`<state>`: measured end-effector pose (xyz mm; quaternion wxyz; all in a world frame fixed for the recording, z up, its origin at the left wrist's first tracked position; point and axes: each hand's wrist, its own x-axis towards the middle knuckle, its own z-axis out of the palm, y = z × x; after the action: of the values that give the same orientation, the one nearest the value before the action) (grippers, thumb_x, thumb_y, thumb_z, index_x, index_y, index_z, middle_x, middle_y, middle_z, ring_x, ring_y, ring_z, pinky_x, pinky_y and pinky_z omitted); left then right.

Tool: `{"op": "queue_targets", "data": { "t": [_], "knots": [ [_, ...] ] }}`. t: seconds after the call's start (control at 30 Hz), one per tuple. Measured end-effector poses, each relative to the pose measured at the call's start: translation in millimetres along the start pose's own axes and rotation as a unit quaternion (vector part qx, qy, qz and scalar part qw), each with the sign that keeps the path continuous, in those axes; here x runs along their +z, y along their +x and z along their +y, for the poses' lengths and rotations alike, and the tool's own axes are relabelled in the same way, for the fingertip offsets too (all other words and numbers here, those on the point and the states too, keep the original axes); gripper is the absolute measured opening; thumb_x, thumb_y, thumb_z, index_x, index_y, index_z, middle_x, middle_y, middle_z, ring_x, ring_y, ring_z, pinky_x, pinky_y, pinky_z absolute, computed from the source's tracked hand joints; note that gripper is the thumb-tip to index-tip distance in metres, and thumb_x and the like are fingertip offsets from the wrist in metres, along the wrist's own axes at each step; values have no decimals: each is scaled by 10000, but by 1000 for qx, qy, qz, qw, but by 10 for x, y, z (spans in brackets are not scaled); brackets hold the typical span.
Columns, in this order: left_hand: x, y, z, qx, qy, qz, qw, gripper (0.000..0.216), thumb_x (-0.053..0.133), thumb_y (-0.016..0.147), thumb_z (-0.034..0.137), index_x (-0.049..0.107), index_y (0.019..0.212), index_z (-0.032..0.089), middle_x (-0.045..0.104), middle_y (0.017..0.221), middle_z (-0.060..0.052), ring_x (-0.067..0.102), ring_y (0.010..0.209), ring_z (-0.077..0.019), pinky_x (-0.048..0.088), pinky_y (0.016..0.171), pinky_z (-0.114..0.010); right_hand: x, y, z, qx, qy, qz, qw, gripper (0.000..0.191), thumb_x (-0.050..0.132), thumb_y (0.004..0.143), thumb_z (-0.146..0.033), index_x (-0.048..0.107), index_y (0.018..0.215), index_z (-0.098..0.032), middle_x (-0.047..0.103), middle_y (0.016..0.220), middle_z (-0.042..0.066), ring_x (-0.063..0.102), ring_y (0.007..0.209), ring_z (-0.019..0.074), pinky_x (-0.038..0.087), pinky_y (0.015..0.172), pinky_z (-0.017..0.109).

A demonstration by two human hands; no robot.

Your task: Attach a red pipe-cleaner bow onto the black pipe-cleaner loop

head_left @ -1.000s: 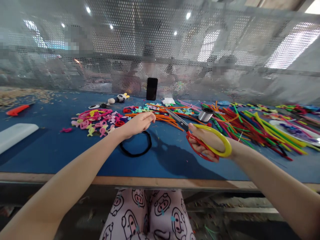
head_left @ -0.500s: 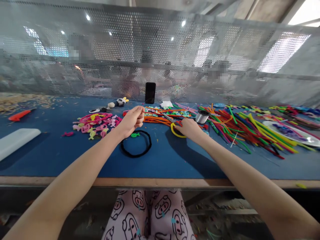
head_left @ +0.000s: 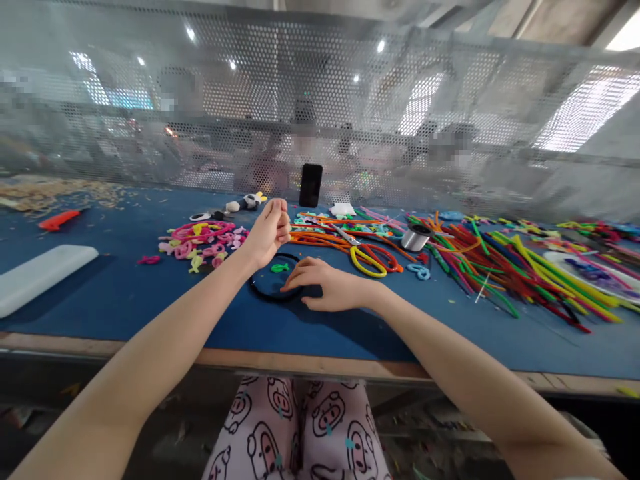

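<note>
Left hand (head_left: 273, 233) curled, contents unclear; right hand (head_left: 327, 285) parted at black ring (head_left: 273, 299); green twist (head_left: 280, 268) inside, scissors (head_left: 354, 242) beyond.

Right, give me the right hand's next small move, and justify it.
Probably the right hand should pinch the round black fuzzy ring: its fingertips are at the ring's right side, with finger and thumb parted. Contact is hard to tell. The metal scissors with yellow and red handles lie on the blue tabletop, out of its grasp.
</note>
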<state>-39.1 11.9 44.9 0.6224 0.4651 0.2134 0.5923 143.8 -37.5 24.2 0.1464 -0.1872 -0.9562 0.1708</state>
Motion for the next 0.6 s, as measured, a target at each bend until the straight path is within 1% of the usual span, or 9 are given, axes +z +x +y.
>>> {"op": "queue_targets", "data": {
  "t": [0.07, 0.1, 0.13, 0.2, 0.27, 0.37, 0.47, 0.53, 0.6],
  "knots": [
    [-11, 8, -2, 0, -3, 8, 1000, 300, 561, 971, 462, 434, 831, 228, 263, 581, 103, 259, 413, -49, 237, 415, -152, 36, -27, 119, -19, 7, 14, 1000, 204, 643, 910, -235, 752, 1082, -246, 741, 1118, 45, 566, 1120, 240, 408, 1050, 456],
    [-20, 14, -4, 3, -6, 13, 1000, 298, 555, 974, 461, 432, 831, 230, 264, 578, 103, 255, 406, -48, 224, 408, -153, 54, -32, 165, -28, 10, 24, 999, 155, 636, 930, -268, 763, 1012, -235, 750, 1058, 47, 582, 1066, 227, 425, 1026, 434],
    [-32, 21, -6, 7, -10, 19, 1000, 296, 549, 978, 457, 431, 830, 231, 264, 573, 104, 250, 399, -47, 210, 402, -155, 70, -32, 200, -34, 7, 33, 999, 153, 620, 947, -281, 762, 958, -223, 752, 1012, 48, 592, 1026, 216, 437, 1002, 413],
    [-58, 37, -7, 17, -16, 35, 999, 297, 548, 980, 455, 428, 823, 232, 263, 562, 105, 236, 382, -44, 180, 390, -162, 89, -29, 238, -27, -21, 42, 999, 195, 567, 981, -264, 741, 920, -201, 740, 981, 57, 597, 993, 207, 449, 963, 391],
    [-80, 49, -6, 29, -15, 52, 998, 311, 569, 966, 464, 427, 814, 234, 261, 551, 106, 222, 365, -42, 153, 378, -173, 85, -37, 250, 1, -72, 55, 996, 218, 510, 1003, -238, 712, 940, -186, 710, 1014, 79, 586, 1014, 216, 450, 949, 397],
    [-97, 55, -6, 41, -1, 62, 997, 327, 592, 950, 478, 431, 806, 233, 270, 546, 107, 218, 354, -38, 136, 368, -182, 38, -82, 268, 46, -132, 105, 985, 198, 483, 1001, -217, 678, 980, -188, 636, 1109, 112, 542, 1086, 236, 443, 982, 416],
    [-97, 52, -14, 43, 8, 58, 997, 330, 587, 952, 482, 432, 804, 231, 269, 548, 107, 214, 356, -37, 135, 369, -181, -12, -141, 323, 69, -154, 147, 975, 182, 483, 985, -200, 665, 990, -197, 575, 1166, 125, 508, 1132, 242, 434, 1015, 414],
    [-96, 48, -20, 41, 10, 52, 998, 327, 573, 960, 479, 429, 805, 229, 264, 553, 107, 203, 362, -38, 136, 374, -177, -24, -168, 382, 88, -167, 163, 968, 172, 492, 966, -190, 664, 978, -194, 567, 1166, 130, 509, 1121, 249, 434, 1007, 412],
    [-94, 44, -24, 36, 10, 44, 998, 316, 549, 976, 467, 428, 810, 228, 259, 558, 107, 194, 370, -38, 140, 381, -172, -19, -175, 451, 126, -181, 189, 957, 149, 517, 933, -185, 663, 958, -181, 577, 1145, 139, 518, 1095, 261, 430, 993, 420]
  ]
}}
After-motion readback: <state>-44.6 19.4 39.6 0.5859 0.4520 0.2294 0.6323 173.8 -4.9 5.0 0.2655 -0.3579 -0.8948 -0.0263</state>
